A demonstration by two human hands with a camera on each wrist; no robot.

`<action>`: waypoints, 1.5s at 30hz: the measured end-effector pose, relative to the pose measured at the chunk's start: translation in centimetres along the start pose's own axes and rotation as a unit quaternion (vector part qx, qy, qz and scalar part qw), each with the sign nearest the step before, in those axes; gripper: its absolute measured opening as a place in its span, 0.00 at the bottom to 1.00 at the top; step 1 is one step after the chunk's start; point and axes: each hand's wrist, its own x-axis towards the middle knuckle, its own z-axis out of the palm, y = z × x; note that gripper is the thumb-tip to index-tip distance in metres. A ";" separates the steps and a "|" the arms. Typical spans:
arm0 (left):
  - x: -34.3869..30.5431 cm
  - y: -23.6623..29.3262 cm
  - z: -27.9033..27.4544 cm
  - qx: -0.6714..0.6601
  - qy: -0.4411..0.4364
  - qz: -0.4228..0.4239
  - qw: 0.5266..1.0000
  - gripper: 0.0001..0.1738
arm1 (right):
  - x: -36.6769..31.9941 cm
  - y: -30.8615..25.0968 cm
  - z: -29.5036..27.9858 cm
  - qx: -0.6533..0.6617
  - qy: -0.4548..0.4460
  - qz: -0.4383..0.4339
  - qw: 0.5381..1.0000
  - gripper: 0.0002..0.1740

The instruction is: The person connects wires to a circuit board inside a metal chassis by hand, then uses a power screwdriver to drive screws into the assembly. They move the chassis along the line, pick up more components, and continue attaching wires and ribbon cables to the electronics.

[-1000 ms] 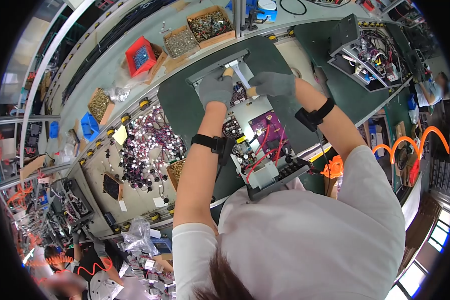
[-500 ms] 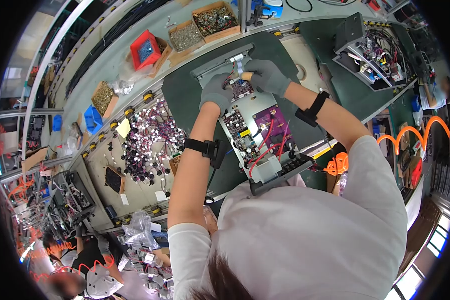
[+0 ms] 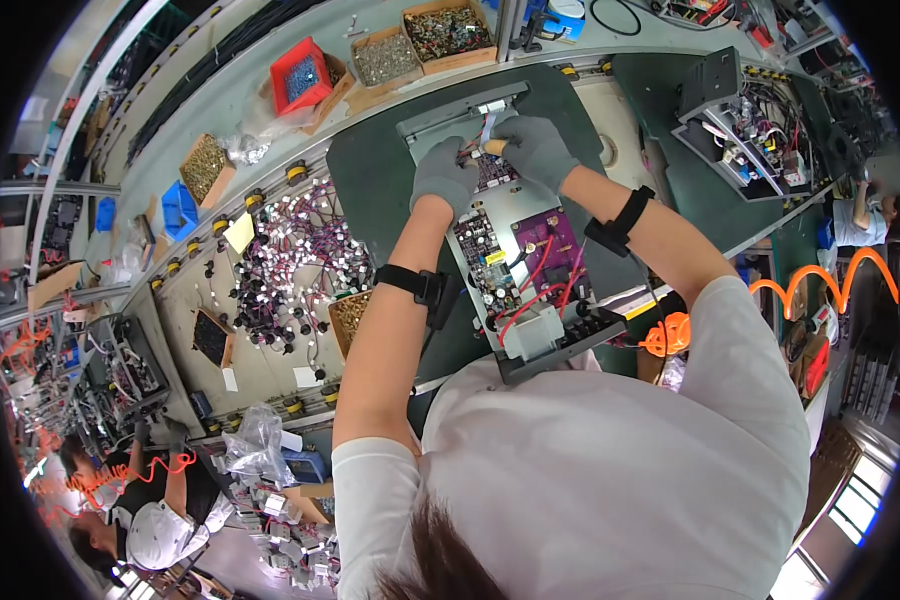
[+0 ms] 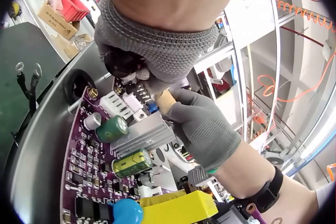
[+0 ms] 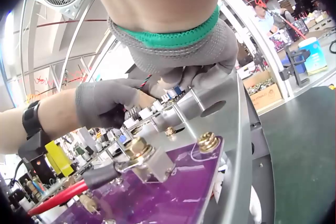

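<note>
An opened metal chassis [image 3: 489, 218] lies on the dark green work mat, bearing a purple circuit board [image 3: 532, 236] and a component-filled board [image 3: 477, 246]. Both gloved hands meet over a small circuit board [image 3: 498, 174] near its far end panel. My left hand [image 3: 444, 178] has curled fingers at thin twisted wires [image 5: 146, 80] by that board's connectors. From the other side my right hand [image 3: 535, 152] bends its fingers down to the connectors, its bare fingertip [image 4: 167, 101] close to the left hand. Whether it pinches anything I cannot tell. A pale ribbon cable [image 3: 488, 126] runs between hands and panel.
Bundled cables with white plugs [image 3: 295, 250] lie left of the mat. Behind stand a red bin [image 3: 286, 75] and cardboard trays of small parts [image 3: 450, 34]. Another opened chassis [image 3: 710, 85] stands at the right. An orange coiled hose [image 3: 820, 290] hangs at the right.
The right hand has moved left and off the ribbon cable, which it held a second ago. Both hands now sit close together over the small board.
</note>
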 end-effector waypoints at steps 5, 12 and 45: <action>0.0 -0.3 0.3 -0.021 0.007 -0.003 1.000 0.19 | 0.5 0.1 -0.4 -0.057 -0.018 -0.041 0.997 0.10; -0.3 -2.3 1.4 0.007 0.082 0.081 0.993 0.23 | 0.6 -2.4 -0.9 -0.246 -0.057 -0.001 0.968 0.13; 2.9 -0.4 0.5 0.039 -0.006 -0.090 0.995 0.27 | 0.1 -0.2 -3.4 0.219 -0.149 0.166 0.950 0.13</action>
